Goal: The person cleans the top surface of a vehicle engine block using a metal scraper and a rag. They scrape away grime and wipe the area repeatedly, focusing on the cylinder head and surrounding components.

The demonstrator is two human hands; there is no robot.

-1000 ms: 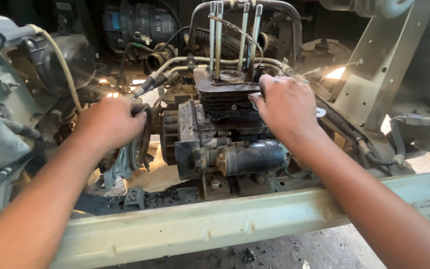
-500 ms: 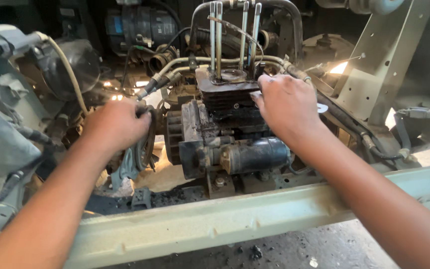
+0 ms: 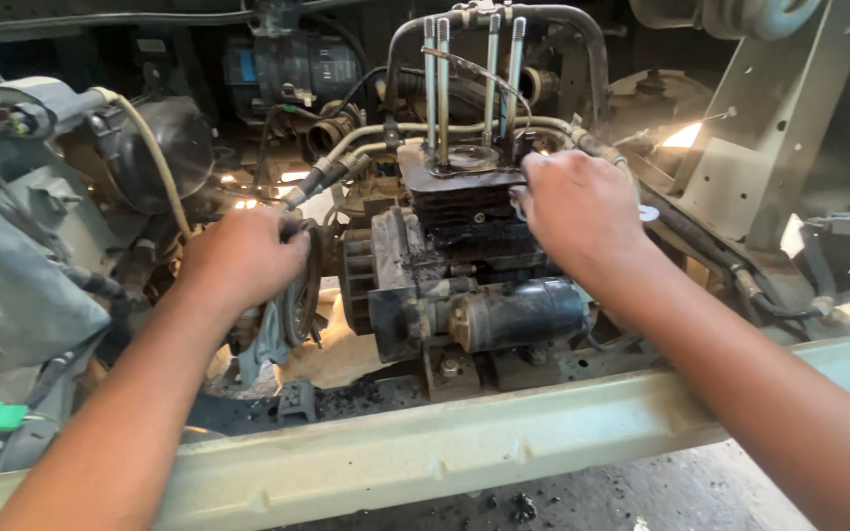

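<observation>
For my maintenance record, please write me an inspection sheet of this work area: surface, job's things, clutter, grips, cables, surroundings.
Surface: pale metal frame rail runs across the front; dirty ground with black crumbs below it.
Job's things: small black engine, oily, with the top removed and four upright metal studs; a dark cylindrical motor is mounted low on its front.
Clutter: black grime on the mounting plate; no loose tools seen.
Grips: left hand rests on the pulley side; right hand lies on the finned cylinder's right side. What the fingers hold is hidden.
Cables: beige hose at left, black hoses at right.
Surroundings: vehicle bay, black air filter housing behind.
</observation>
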